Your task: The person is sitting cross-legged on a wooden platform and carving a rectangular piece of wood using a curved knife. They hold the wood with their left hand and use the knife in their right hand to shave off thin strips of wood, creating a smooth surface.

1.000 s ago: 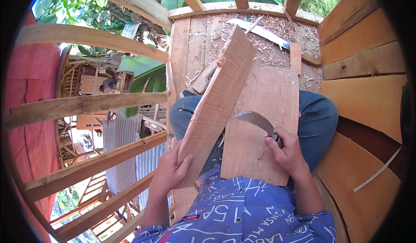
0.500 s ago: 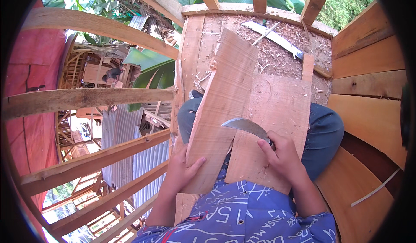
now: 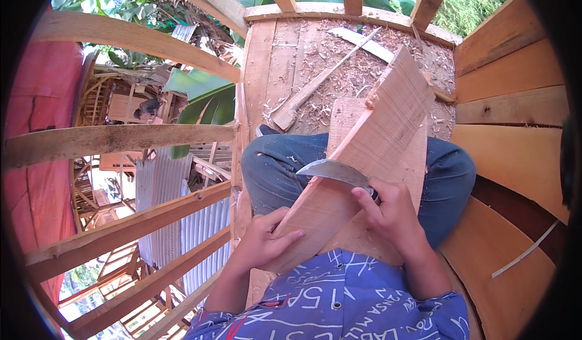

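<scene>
My left hand [image 3: 267, 240] grips the near left edge of a wide wooden board [image 3: 382, 134], thumb on top and fingers beneath. The board slants up and away to the right, across my lap. Closed round a handle mostly hidden by its fingers, my right hand [image 3: 391, 213] holds a curved sickle [image 3: 333, 170]. Its blade points left and lies over the board's left edge; whether it touches cannot be made out. Under the tilted board, a second wooden board [image 3: 415, 173] rests on my legs [image 3: 276, 167].
Wood shavings cover the plank floor ahead. On them lie a long tapered stick of wood [image 3: 300, 100] and a machete [image 3: 362, 42], partly behind the board. Wooden rails [image 3: 127, 139] border the left, above corrugated sheets [image 3: 159, 206]. A plank wall [image 3: 509, 146] stands right.
The held board has swung to the right and tilted on its edge, uncovering my left leg and the tapered stick. My right hand and the sickle have shifted slightly left.
</scene>
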Available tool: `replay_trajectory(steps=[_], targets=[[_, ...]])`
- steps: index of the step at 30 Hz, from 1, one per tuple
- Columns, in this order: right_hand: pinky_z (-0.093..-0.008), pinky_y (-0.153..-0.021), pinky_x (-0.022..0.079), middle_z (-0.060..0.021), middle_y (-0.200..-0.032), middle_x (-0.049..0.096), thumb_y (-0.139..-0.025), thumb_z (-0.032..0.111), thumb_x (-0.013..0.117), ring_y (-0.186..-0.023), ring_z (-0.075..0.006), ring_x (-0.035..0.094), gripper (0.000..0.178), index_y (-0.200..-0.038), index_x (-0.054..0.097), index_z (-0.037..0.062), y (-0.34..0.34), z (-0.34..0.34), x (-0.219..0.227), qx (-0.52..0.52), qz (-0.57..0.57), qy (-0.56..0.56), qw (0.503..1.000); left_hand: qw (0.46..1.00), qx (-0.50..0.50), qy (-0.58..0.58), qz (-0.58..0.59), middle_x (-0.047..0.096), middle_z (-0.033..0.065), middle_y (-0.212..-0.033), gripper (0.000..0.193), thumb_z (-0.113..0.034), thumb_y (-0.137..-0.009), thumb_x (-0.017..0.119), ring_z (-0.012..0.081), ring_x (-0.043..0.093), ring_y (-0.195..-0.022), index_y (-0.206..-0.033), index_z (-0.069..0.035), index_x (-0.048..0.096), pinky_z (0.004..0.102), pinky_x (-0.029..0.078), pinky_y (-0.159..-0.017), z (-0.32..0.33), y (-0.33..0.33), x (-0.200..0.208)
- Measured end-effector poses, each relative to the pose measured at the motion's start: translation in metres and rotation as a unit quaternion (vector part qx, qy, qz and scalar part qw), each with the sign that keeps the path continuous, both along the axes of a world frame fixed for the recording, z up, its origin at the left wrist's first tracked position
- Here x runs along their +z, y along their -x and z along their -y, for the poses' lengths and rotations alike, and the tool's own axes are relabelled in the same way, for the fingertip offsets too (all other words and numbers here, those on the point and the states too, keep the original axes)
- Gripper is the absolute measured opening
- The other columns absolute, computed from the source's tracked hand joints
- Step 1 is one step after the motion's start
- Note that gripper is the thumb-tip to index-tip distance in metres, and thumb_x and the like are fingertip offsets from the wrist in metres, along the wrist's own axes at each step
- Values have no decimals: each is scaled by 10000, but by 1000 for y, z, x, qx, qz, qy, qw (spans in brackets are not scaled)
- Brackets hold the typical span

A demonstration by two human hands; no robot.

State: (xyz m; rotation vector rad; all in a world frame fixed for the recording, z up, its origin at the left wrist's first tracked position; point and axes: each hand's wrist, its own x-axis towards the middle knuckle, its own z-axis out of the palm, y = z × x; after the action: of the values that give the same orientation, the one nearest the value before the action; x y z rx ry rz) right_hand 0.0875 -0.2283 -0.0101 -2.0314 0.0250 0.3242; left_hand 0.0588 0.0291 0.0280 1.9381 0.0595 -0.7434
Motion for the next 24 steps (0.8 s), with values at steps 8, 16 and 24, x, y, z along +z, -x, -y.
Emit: replay_trajectory(steps=[8,16,24], targets=[[-439,-507,497,-216,-565,587,-865,535,634,-546,-379,630,583,-634,627,-1,18,13,-16,-64,26,179,981,993,-91,-47,50,634,233,-708,287,-221,-849,709,376,681,-686,-966,14,592,371,503,-589,21,-4,-9],[-441,-517,506,-194,-571,599,-788,643,647,-561,-371,637,649,-640,628,12,12,21,-35,-73,64,257,962,985,-113,-90,91,608,267,-707,325,-235,-867,694,425,652,-698,-1014,12,543,407,491,-571,25,9,-7],[-425,-515,508,-170,-558,592,-746,700,643,-549,-347,637,690,-608,599,26,4,31,-49,-90,128,295,943,984,-110,-108,91,587,279,-696,316,-217,-874,688,438,639,-704,-999,23,525,425,471,-563,28,13,-2]])
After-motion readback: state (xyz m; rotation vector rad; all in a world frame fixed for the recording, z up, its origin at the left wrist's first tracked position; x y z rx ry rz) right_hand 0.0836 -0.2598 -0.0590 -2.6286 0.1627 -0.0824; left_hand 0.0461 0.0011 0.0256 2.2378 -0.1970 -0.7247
